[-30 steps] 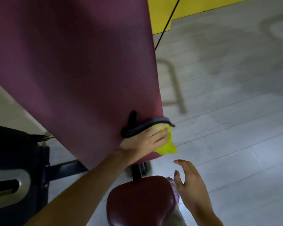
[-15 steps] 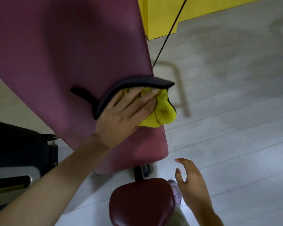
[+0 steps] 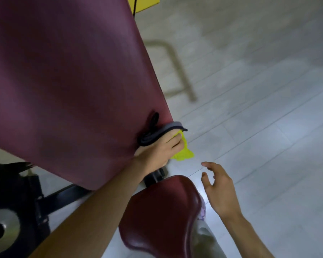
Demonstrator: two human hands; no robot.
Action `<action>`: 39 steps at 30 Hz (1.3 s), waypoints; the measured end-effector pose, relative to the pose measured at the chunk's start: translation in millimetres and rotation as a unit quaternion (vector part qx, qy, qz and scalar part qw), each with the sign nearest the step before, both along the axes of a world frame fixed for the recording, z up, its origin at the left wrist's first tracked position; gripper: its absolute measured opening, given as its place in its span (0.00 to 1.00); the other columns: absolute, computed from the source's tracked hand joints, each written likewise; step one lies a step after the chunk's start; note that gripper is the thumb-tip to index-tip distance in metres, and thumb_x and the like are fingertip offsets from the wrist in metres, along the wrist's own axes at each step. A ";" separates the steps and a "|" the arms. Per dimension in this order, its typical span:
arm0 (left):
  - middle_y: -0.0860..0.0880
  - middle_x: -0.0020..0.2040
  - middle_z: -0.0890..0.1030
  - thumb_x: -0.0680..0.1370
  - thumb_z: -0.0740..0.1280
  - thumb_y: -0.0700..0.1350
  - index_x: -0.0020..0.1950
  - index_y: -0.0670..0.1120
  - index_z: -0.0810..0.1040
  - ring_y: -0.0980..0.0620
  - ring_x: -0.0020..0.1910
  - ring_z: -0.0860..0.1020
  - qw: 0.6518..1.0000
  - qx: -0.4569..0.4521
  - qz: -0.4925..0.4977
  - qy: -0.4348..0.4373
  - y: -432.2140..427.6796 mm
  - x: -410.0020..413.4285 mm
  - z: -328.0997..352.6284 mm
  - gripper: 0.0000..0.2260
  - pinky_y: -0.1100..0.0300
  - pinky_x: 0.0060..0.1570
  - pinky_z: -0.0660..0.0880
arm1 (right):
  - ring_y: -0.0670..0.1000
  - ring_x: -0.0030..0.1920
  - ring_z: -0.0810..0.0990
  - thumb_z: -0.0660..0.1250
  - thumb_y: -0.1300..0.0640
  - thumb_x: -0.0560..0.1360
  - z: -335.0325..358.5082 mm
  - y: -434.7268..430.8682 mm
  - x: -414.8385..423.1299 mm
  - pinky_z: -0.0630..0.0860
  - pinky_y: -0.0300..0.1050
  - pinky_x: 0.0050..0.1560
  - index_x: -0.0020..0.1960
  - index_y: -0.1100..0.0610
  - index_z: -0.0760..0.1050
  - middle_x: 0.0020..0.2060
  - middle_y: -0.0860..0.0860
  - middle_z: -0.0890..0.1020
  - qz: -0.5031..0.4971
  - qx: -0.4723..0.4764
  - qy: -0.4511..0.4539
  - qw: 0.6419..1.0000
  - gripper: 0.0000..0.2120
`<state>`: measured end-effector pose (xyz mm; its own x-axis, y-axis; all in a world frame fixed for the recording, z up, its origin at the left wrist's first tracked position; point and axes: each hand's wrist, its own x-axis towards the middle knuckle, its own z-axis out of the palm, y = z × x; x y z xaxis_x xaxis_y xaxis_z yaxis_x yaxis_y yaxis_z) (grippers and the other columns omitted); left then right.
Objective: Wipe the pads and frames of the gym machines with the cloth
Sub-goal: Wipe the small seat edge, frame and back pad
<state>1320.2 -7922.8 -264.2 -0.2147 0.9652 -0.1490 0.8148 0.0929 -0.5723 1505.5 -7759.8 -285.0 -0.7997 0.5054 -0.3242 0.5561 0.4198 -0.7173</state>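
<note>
Head view: looks down along a tilted gym machine to a pale tiled floor.
Machine frame [image 3: 50, 200]: black bar low at the left, under the pad, with no cloth near it.
Back pad [image 3: 73, 81]: maroon and tilted, filling the upper left.
Left hand [image 3: 160, 149]: fingers bent over the cloth, pressing it to the pad's lower right corner. Half a second ago it was much higher on the same edge (a down-stroke, then).
Seat pad [image 3: 162, 211]: darker red, below the hand, untouched by either hand.
Yellow cloth [image 3: 183, 155]: bunched under the left fingers, its dark grey hem [image 3: 162, 133] curling above the knuckles and a yellow fold hanging past the pad's corner.
Right hand [image 3: 218, 190]: fingers spread and relaxed, holding nothing, still hovering just right of the seat pad.
Meaning: the right edge of the back pad looks covered down to its corner. The seat pad and frame probably remain.
</note>
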 end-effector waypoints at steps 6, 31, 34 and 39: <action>0.46 0.63 0.77 0.74 0.51 0.36 0.65 0.47 0.72 0.43 0.68 0.74 0.995 -0.085 -0.020 0.046 9.8 23.6 -60.4 0.22 0.37 0.72 0.46 | 0.45 0.61 0.79 0.66 0.59 0.79 -25.2 -7.9 34.4 0.76 0.48 0.64 0.63 0.44 0.77 0.58 0.39 0.80 -0.006 0.002 -0.019 1.000 0.16; 0.51 0.71 0.76 0.74 0.57 0.35 0.66 0.48 0.77 0.48 0.70 0.67 0.971 0.121 0.144 -0.144 -65.0 44.6 -53.1 0.23 0.54 0.71 0.62 | 0.41 0.57 0.80 0.67 0.60 0.79 -7.7 -45.4 39.6 0.76 0.43 0.61 0.62 0.47 0.79 0.58 0.40 0.82 -0.009 -0.027 0.018 0.999 0.14; 0.50 0.68 0.77 0.79 0.55 0.36 0.65 0.47 0.78 0.48 0.69 0.71 0.984 0.059 0.115 -0.123 -82.0 51.2 -77.1 0.19 0.54 0.75 0.60 | 0.37 0.53 0.79 0.68 0.59 0.80 -10.8 -47.5 39.0 0.72 0.33 0.55 0.62 0.45 0.79 0.56 0.37 0.81 0.005 -0.026 0.009 1.000 0.13; 0.51 0.62 0.80 0.84 0.50 0.34 0.59 0.48 0.79 0.49 0.65 0.76 0.978 0.113 0.118 -0.129 -102.7 32.6 -26.3 0.19 0.54 0.77 0.61 | 0.42 0.57 0.80 0.68 0.58 0.80 1.9 -47.3 27.6 0.74 0.42 0.59 0.63 0.45 0.78 0.57 0.38 0.80 0.063 0.015 -0.004 0.998 0.13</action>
